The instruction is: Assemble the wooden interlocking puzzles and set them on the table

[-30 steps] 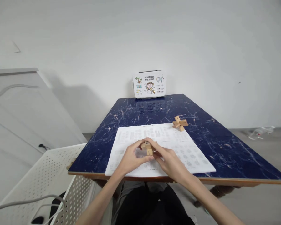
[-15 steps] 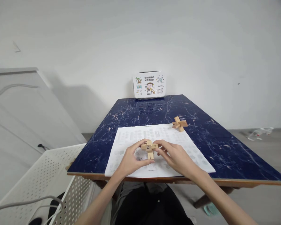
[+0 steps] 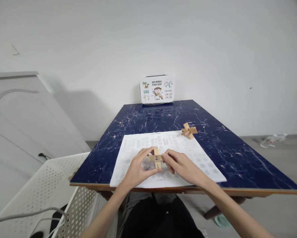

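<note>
A small wooden cross-shaped puzzle (image 3: 156, 158) with a "Z" marked on it is held between both hands just above a printed white paper sheet (image 3: 188, 155). My left hand (image 3: 138, 167) pinches its left side with curled fingers. My right hand (image 3: 182, 165) grips its right side, fingers bent. A second wooden cross puzzle (image 3: 188, 130) lies untouched at the sheet's far right corner on the dark blue marbled table (image 3: 228, 148).
A white box with cartoon travel pictures (image 3: 156, 89) stands at the table's far edge against the wall. A white perforated basket (image 3: 49, 188) with a grey cable sits at lower left. A plastic bottle (image 3: 270, 140) lies on the floor at right.
The puzzle has been turned between my hands, so the Z face now points toward me. My right hand slid from over the puzzle to its right side.
</note>
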Demonstrator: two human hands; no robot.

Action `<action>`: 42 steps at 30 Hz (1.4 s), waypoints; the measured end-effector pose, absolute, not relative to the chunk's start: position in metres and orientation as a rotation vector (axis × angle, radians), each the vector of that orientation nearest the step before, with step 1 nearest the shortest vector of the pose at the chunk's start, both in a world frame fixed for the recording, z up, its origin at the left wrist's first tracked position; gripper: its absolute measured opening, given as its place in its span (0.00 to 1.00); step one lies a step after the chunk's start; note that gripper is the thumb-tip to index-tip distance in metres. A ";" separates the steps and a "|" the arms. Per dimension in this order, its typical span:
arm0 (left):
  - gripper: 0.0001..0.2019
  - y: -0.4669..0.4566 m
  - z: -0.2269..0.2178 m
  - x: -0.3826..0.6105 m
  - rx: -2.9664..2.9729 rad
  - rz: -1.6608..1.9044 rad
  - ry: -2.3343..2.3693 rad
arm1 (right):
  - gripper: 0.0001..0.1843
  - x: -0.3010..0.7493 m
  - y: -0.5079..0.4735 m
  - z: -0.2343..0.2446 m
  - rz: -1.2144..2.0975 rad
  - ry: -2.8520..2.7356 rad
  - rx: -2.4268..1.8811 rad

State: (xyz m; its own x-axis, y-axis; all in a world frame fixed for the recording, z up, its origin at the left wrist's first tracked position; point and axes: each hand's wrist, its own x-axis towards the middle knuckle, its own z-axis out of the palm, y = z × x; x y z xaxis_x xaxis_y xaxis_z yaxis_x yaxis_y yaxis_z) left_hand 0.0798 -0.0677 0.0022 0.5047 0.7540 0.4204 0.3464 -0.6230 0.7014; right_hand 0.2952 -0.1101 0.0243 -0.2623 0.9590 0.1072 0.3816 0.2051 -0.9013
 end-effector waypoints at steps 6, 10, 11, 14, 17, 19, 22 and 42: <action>0.42 -0.061 -0.004 0.083 2.053 0.880 0.998 | 0.25 0.329 -0.100 0.011 0.703 -1.622 -1.578; 0.34 -0.058 -0.008 0.083 1.994 0.858 1.083 | 0.22 0.368 -0.092 -0.001 0.314 -1.475 -2.025; 0.32 -0.058 -0.008 0.083 1.995 0.854 1.100 | 0.22 0.376 -0.090 -0.003 0.248 -1.457 -2.115; 0.25 -0.057 -0.008 0.083 2.008 0.850 1.133 | 0.23 0.392 -0.088 -0.009 0.149 -1.446 -2.242; 0.20 -0.060 -0.002 0.083 2.028 0.871 1.155 | 0.26 0.395 -0.094 -0.015 0.125 -1.398 -2.256; 0.17 -0.063 0.003 0.079 2.076 0.896 1.189 | 0.26 0.392 -0.102 -0.017 0.077 -1.348 -2.226; 0.14 -0.063 0.011 0.063 2.204 0.907 1.251 | 0.24 0.380 -0.112 -0.017 0.100 -1.380 -1.991; 0.21 -0.048 0.005 -0.034 1.993 0.944 1.474 | 0.23 0.341 -0.112 -0.028 0.801 -1.594 -1.419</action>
State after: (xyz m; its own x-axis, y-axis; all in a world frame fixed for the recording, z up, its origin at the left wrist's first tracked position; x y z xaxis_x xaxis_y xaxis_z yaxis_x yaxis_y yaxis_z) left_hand -0.0341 -0.0483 0.0051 0.1804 0.9532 0.2425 0.6188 -0.3016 0.7254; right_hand 0.3411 -0.1118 -0.0281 -0.0111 0.9854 0.1697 0.4522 0.1563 -0.8781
